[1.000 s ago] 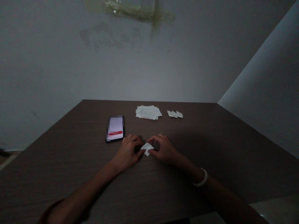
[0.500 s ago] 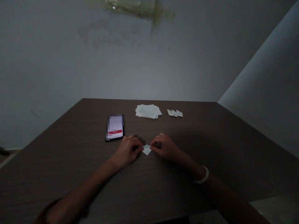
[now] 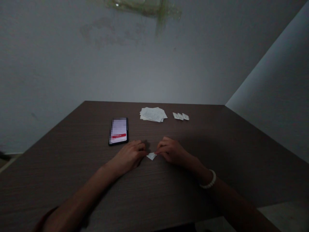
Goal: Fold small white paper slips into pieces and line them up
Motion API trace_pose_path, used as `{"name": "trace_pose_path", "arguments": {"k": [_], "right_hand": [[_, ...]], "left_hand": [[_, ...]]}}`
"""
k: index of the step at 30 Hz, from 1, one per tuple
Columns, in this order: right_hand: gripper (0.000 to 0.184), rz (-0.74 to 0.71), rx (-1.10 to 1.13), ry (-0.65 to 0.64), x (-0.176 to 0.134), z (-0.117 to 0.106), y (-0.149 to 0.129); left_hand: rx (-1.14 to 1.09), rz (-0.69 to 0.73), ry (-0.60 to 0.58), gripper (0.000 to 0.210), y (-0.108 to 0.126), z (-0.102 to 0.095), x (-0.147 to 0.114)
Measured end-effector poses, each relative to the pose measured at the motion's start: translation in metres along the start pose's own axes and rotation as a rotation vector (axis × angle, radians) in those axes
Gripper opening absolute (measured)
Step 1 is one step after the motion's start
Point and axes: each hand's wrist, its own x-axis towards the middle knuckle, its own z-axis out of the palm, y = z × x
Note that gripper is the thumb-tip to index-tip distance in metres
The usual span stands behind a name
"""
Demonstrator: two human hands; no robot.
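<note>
Right between left fingers (image 3: 142,152) and right fingers (image 3: 163,149), small white paper (image 3: 152,156), side corners in their pinch.

So there's a black-edged rectangular smartphone (image 3: 118,131) lying face up, screen lit, partly pixelated, with a red bar near the bottom. It's on the left half of a dark brown wood-grain table (image 3: 60,145). Behind that, a plain grey wall (image 3: 154,71) with a shiny yellow-green streaky patch (image 3: 142,9) up top, plus some darker brownish smudges (image 3: 101,29) just below it, kinda grubby tbh.
</note>
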Motion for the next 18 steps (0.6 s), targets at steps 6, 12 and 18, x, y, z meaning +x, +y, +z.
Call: {"name": "trace_pose_path", "arguments": {"k": [6, 12, 18], "right_hand": [[0.036, -0.088, -0.093, 0.005, -0.002, 0.001, 0.001], [0.034, -0.124, -0.179, -0.010, -0.003, 0.000, -0.001], [0.013, -0.046, -0.065, 0.016, -0.002, -0.002, -0.010]], "left_hand": [[0.036, 0.041, -0.001, 0.025, -0.004, 0.004, -0.003], [-0.034, -0.011, 0.048, 0.017, 0.002, 0.002, -0.003], [-0.187, -0.164, 0.108, 0.017, 0.002, 0.013, 0.001]]}}
